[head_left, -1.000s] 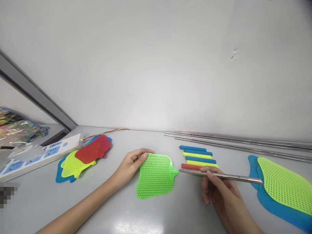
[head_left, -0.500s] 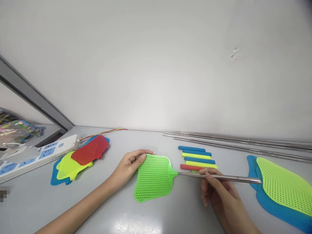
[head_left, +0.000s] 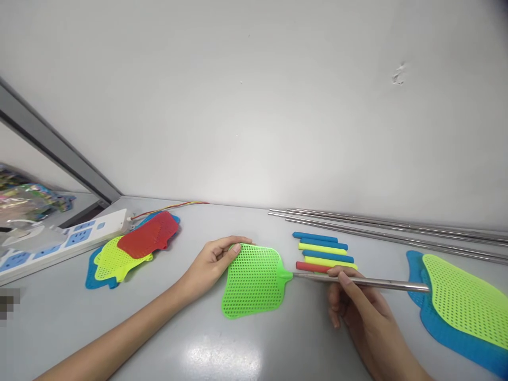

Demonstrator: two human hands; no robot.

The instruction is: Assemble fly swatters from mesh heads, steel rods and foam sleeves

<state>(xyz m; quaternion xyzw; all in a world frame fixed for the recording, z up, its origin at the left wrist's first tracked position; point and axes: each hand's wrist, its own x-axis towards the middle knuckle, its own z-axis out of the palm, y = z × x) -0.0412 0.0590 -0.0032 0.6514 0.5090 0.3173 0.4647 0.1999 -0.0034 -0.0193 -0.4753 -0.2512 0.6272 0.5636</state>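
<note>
A green perforated fly swatter head is pinched at its upper left edge by my left hand. Its neck meets the thin end of a metal telescopic rod, which my right hand grips around the middle between thumb and fingers. The rod points to the right, its thick end in front of other swatter heads. Just behind my right hand lie several coloured handle sleeves in blue, yellow and red, side by side on the grey table.
Red, yellow and blue swatter heads are piled at left beside a white power strip. Yellow and blue heads lie at right. Long metal rods run along the wall. A plastic bag sits far left.
My hands, the green swatter head and the rod keep nearly the same pose and grip. The whole view has shifted slightly, with the table contents a little higher in the picture.
</note>
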